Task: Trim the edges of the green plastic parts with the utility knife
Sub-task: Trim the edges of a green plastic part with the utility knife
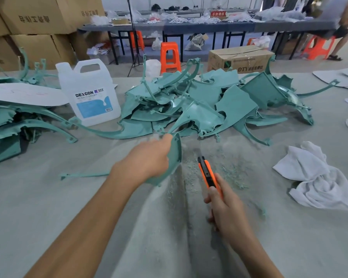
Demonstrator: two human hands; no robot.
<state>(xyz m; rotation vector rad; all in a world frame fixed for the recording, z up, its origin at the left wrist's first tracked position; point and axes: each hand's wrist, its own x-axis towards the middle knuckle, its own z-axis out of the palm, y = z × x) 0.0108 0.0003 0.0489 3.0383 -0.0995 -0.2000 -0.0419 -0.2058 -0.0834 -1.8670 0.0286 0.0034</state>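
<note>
My left hand (147, 159) grips a curved green plastic part (174, 157) just above the grey cloth-covered table; a thin arm of the part sticks out to the left. My right hand (227, 209) holds an orange and black utility knife (207, 173), its tip pointing away from me, a little right of the part and not touching it. Green shavings (229, 169) lie scattered around the knife. A big heap of green plastic parts (199, 105) sits behind my hands.
A white DEXCON jug (88, 93) stands at the left of the heap. More green parts (12, 125) are stacked far left under a white sheet. A crumpled white rag (317, 177) lies right. Cardboard boxes, orange stools and benches stand beyond the table.
</note>
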